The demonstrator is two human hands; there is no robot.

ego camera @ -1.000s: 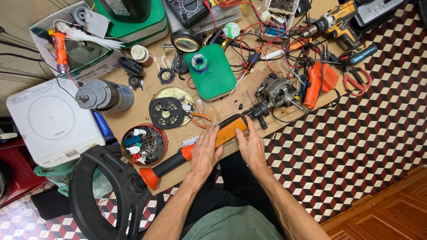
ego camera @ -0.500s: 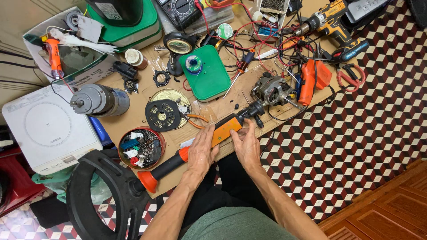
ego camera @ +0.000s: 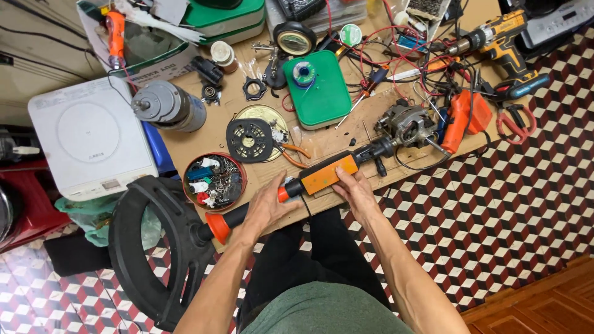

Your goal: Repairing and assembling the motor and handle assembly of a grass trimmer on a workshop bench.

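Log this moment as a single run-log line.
left hand: grips black handle | right hand: on orange tool body | tool: lying across workbench

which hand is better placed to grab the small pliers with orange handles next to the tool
Right, probably. The right hand rests on the orange tool body, just below the pliers; the left hand grips the black handle farther away.

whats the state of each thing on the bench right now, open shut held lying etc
orange and black power tool: lying flat at the bench edge, held by both hands
left hand: wrapped on the tool's black handle
right hand: fingers on the orange body
round red tin: open, full of small parts
green case: shut, solder spool on top
cordless drill: lying on its side
bare motor: uncased, lying by the tool's tip
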